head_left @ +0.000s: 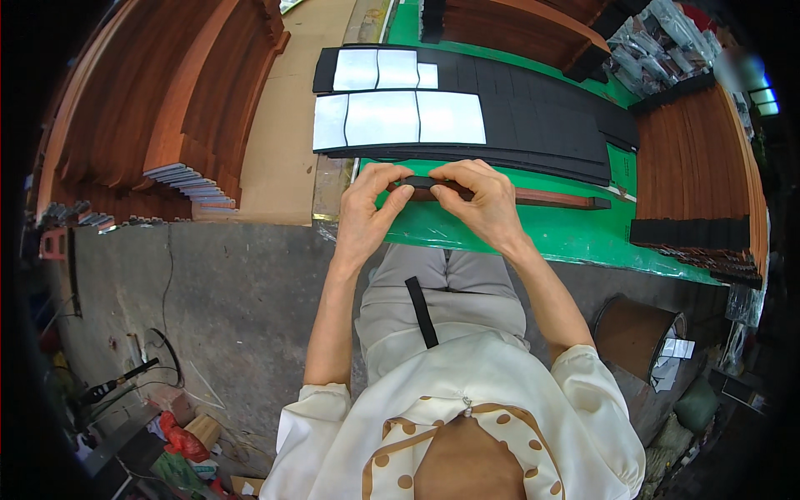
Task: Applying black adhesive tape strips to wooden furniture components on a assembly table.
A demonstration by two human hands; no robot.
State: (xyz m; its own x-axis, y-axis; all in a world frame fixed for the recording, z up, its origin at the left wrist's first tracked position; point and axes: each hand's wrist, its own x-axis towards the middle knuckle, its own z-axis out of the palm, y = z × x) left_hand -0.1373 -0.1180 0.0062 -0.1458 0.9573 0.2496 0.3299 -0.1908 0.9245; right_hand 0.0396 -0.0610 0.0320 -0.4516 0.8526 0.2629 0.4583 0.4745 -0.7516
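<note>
My left hand (371,208) and my right hand (485,204) are close together over the front edge of the green-topped table (533,225). Between them lies a long, thin brown wooden strip (554,198) with black ends, reaching out to the right from under my right hand. Both hands pinch its near-left end with thumbs and fingers, where a black piece (423,182) covers the wood. My fingers hide part of that end. Just beyond my hands are stacked black sheets (542,137), with glossy white rectangles (400,118) on their left part.
Brown wooden pieces with black ends stand stacked at right (692,158) and far back (517,33). More brown pieces (200,108) stand on cardboard at left. A short black strip (421,312) lies on my lap. A brown bin (637,337) stands on the floor at right.
</note>
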